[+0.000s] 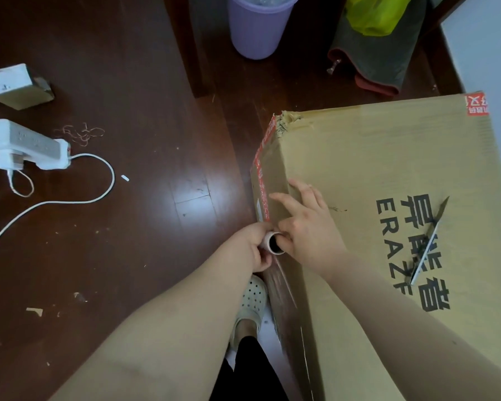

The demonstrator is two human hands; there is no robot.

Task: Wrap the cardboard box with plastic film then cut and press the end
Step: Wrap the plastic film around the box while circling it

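A large cardboard box (388,169) with black print stands on the dark wood floor at the right. My left hand (256,247) grips a plastic film roll (274,243) by its cardboard core, held against the box's left edge. Clear film (284,296) lies stretched along the box's left side below the roll. My right hand (307,227) rests on the box's top edge with fingers spread, its thumb touching the roll's end. A pair of scissors (428,241) lies on top of the box, over the print.
A white power strip (26,144) with a cable lies on the floor at the left, near a small carton (15,85). A purple bin (258,24) and a dark bag (379,47) stand beyond the box. My foot in a white clog (252,302) is beside the box.
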